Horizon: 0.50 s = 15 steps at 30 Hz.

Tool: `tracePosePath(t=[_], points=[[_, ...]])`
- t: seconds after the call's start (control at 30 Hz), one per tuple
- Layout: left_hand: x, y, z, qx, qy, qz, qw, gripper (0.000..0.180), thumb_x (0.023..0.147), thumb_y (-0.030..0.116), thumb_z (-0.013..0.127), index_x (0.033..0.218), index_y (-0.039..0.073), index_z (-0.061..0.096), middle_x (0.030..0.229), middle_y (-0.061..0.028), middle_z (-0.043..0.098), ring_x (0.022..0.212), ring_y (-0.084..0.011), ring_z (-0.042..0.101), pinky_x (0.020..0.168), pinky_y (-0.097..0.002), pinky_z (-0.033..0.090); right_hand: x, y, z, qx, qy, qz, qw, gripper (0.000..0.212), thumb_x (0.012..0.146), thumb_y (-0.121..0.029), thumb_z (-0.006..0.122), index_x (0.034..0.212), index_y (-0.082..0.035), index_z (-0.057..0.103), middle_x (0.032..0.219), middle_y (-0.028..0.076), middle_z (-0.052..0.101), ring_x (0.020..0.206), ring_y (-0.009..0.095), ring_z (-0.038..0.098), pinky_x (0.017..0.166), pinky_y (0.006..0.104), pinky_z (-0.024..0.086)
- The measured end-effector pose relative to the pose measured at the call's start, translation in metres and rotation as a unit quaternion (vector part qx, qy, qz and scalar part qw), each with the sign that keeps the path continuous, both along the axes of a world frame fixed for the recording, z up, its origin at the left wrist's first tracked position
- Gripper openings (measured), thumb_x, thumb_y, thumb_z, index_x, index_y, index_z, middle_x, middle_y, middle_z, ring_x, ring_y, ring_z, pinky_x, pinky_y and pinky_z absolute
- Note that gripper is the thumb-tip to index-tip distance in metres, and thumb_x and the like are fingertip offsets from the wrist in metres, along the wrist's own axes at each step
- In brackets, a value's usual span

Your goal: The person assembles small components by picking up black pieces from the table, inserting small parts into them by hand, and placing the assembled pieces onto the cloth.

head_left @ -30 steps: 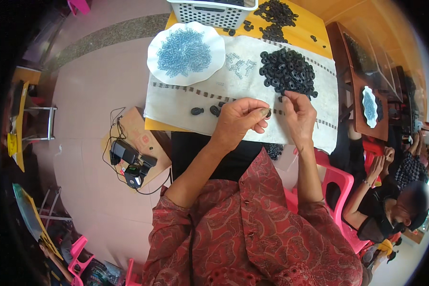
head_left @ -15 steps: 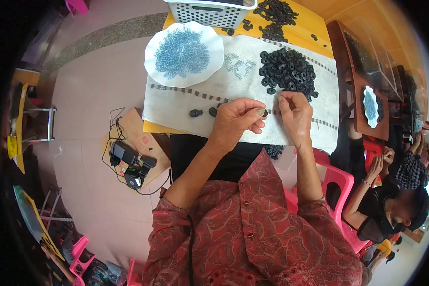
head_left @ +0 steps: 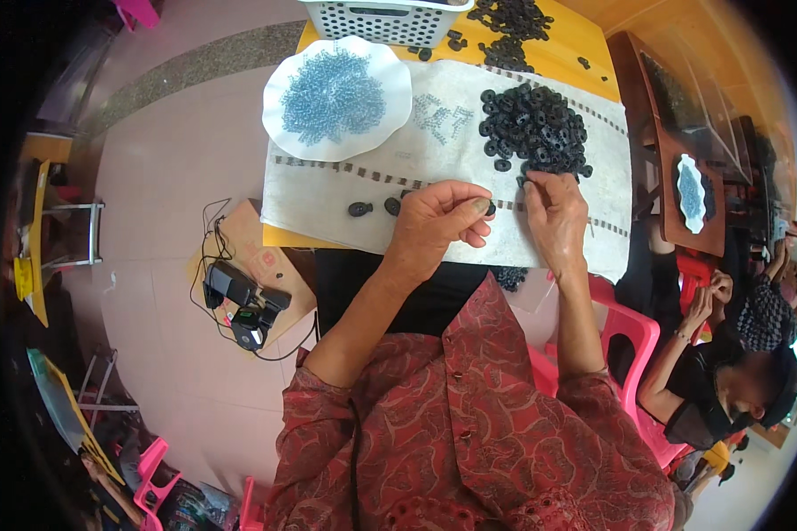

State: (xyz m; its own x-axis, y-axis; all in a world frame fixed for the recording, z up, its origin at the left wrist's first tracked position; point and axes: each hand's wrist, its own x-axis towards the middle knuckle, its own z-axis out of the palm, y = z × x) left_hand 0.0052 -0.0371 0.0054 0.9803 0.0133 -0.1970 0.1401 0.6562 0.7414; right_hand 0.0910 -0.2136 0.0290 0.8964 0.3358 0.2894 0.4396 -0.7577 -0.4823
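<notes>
My left hand (head_left: 436, 223) is closed in a pinch over the white cloth, with a small black plastic piece (head_left: 491, 208) showing at the thumb tip. To its right my right hand (head_left: 559, 217) pinches another small black piece (head_left: 522, 180), mostly hidden by the fingertips, at the lower edge of a heap of black ring-like plastic pieces (head_left: 533, 130). A few black pieces (head_left: 360, 209) lie left of my left hand, partly behind it. Small bluish springs (head_left: 332, 93) fill a white wavy-rimmed plate (head_left: 277, 133); several loose springs (head_left: 440, 118) lie on the cloth.
The cloth (head_left: 328, 190) covers part of a yellow table (head_left: 584, 40). A white perforated basket (head_left: 390, 26) and more black pieces (head_left: 509, 53) stand at the far side. At left, a cardboard box (head_left: 274, 265) carries black devices and cables. Another person (head_left: 708, 380) sits at right, near a pink chair (head_left: 633, 336).
My right hand has shifted slightly up toward the heap, and a dark piece now shows at its fingertips. My left hand stays nearly in place with its black piece.
</notes>
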Motion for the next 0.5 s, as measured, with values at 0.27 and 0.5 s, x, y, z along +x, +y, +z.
tracePosePath(t=[0.27,0.5], points=[[0.0012,0.0021,-0.0076,-0.129,-0.004,-0.016,0.991,0.021,0.092,0.008,0.057,0.109,-0.003,0.061,0.092,-0.0133,0.068,0.072,-0.0128,0.065,0.059,-0.0234,0.053,-0.0034,0.0069,0.0067,-0.064,-0.021,0.02,0.998,0.016,0.078,-0.006,0.065,0.093,-0.007,0.069,0.081,0.011,0.059,0.067,0.027,0.061,0.06,0.0357,0.048],[0.0023,0.0026,-0.0063,-0.171,0.002,-0.019,0.985,0.021,0.092,0.008,0.057,0.11,-0.002,0.06,0.092,-0.0141,0.068,0.072,-0.0131,0.065,0.06,-0.0229,0.053,-0.0036,0.0024,0.0028,-0.065,-0.03,0.053,0.996,0.013,0.08,-0.006,0.064,0.093,-0.005,0.066,0.081,0.008,0.061,0.062,0.024,0.062,0.058,0.0341,0.049]])
